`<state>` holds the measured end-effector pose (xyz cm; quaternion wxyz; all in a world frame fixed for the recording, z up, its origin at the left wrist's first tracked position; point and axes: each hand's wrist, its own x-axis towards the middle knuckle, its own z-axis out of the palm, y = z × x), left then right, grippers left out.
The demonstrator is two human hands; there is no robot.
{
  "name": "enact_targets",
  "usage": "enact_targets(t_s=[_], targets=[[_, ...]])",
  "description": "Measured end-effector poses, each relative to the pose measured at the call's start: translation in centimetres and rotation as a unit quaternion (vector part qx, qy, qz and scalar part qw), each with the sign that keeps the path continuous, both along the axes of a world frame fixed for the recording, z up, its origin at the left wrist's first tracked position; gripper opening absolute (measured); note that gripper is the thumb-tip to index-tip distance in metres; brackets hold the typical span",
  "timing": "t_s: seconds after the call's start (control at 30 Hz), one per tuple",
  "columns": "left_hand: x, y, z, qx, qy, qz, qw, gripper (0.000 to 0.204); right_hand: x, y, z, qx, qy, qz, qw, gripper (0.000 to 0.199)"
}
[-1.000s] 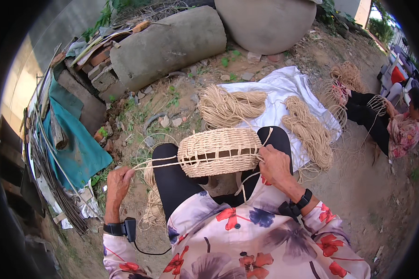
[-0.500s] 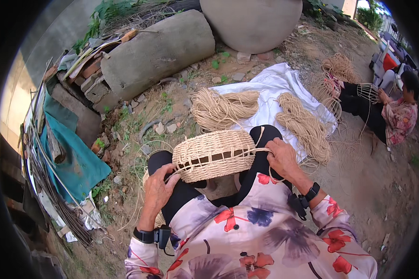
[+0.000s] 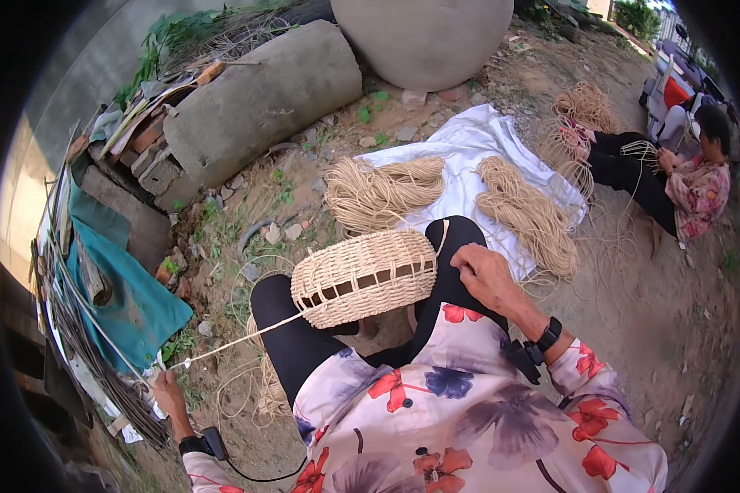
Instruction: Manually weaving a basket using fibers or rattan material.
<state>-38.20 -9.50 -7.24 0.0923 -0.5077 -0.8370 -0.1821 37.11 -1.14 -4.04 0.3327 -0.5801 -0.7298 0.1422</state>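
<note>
Right now I see, through the head camera, a pale woven basket [image 3: 362, 255] lying on its side across the knees of the black trousers [image 3: 292, 345]. A dark gap runs lengthwise through its weave, crossed by short upright strands. My left hand [image 3: 171, 394] is out to the lower left, well apart from the basket, its fingers closed on a length of cord [image 3: 238, 343]. That cord runs straight and taut from the basket's lower left side. My right hand [image 3: 483, 275] is over the right thigh, just beside the basket's right end, with its fingers bent; I cannot tell whether anything is pinched in them. A short strand end stands up from the basket near that knee.

Beyond the knees I make out a white cloth [image 3: 469, 148] on the bare ground, with a left bundle of cord [image 3: 378, 189] and a right bundle of cord [image 3: 526, 215] on it. More loose cord [image 3: 271, 386] lies beside the left leg. Farther right, a co-worker [image 3: 699, 185] sits on the ground near another tan coil [image 3: 584, 107]. At the upper left I see a grey concrete cylinder [image 3: 267, 103] and a teal sheet [image 3: 123, 279].
</note>
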Motion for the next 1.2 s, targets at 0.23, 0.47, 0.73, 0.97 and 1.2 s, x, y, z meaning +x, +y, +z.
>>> enact_targets(t_s=[0.23,0.47,0.73,0.97,1.2], targets=[[24.8,7.4,6.4,0.039,-0.103,-0.242,0.964,0.034,-1.8,1.4,-0.8,-0.018,-0.008,0.120,0.993,0.024],[37.8,6.3,8.3,-0.003,-0.243,-0.364,0.899,0.027,-5.1,1.0,3.4,0.013,0.079,0.111,0.991,0.013],[37.1,7.8,4.3,-0.051,-0.390,-0.324,0.861,0.024,-6.2,1.3,3.2,-0.050,0.141,0.164,0.975,0.016],[37.4,9.9,4.1,-0.160,-0.618,-0.253,0.726,0.023,-6.0,1.6,2.5,-0.039,0.139,0.138,0.980,0.015],[40.3,10.8,6.1,-0.194,-0.713,-0.273,0.616,0.023,-3.7,3.0,1.8,-0.157,0.125,0.106,0.974,0.017]])
